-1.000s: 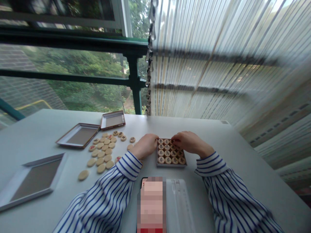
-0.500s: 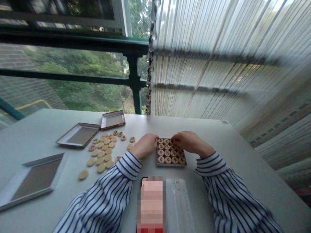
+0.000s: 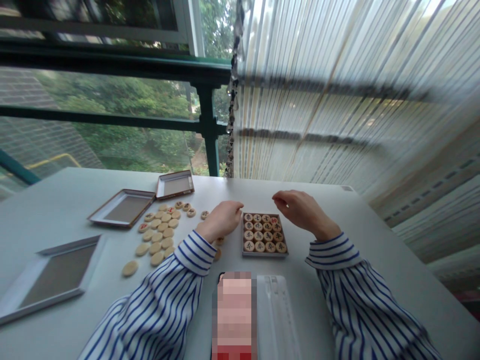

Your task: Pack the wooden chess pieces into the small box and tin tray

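Observation:
A small square box [image 3: 265, 255] holds rows of round wooden pieces with black characters, and one red-marked piece [image 3: 274, 220] sits in its far right corner. My left hand [image 3: 222, 220] is just left of the box, fingers bent together; whether anything is between them is hidden. Beyond the box's far right corner, my right hand [image 3: 300, 210] hovers with thumb and fingertips curled close, and what they may hold cannot be made out. Loose round pieces [image 3: 162, 227] are spread to the left, mostly blank side up, some partly hidden by my left hand and sleeve.
Three shallow trays or lids lie on the left: a near one [image 3: 60, 270], a brown-edged one [image 3: 123, 207] and a smaller one [image 3: 175, 185]. A phone [image 3: 234, 315] with a blurred screen and a clear plastic case [image 3: 277, 315] lie in front on the white table [image 3: 352, 220].
My right hand has lifted off the box and moved back to the right, uncovering the red-marked piece in the corner. My left hand has shifted slightly left, off the box's edge.

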`<state>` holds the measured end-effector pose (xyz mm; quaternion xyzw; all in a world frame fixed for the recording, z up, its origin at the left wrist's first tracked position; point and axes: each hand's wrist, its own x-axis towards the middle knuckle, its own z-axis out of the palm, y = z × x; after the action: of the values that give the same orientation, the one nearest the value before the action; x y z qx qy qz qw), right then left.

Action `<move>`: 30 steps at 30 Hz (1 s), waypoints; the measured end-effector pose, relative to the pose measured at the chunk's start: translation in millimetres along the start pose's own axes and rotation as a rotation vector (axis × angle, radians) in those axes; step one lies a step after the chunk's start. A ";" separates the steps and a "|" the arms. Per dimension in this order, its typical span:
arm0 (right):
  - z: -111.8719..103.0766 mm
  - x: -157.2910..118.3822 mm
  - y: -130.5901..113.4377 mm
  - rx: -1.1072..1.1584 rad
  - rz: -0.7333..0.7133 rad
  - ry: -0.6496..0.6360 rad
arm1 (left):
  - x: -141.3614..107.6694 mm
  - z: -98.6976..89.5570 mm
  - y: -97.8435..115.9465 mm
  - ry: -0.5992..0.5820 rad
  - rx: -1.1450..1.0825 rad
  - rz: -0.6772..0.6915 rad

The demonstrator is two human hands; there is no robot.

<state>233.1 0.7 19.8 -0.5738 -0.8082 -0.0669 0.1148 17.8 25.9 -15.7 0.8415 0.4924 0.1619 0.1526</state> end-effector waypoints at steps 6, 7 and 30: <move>-1.8 -0.1 -5.0 -0.004 0.017 0.105 | -2.2 -23.1 -1.0 0.096 -0.029 -0.017; -2.1 -0.1 -5.7 0.002 0.014 0.125 | -2.7 -27.4 -2.3 0.119 -0.035 -0.024; -5.0 -0.3 -18.3 0.137 -0.036 0.305 | -13.4 -74.8 -31.6 0.368 -0.219 -0.068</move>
<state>216.5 -6.8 25.0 -0.5334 -0.7941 -0.1000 0.2735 -44.6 36.2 37.0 0.7592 0.5194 0.3600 0.1559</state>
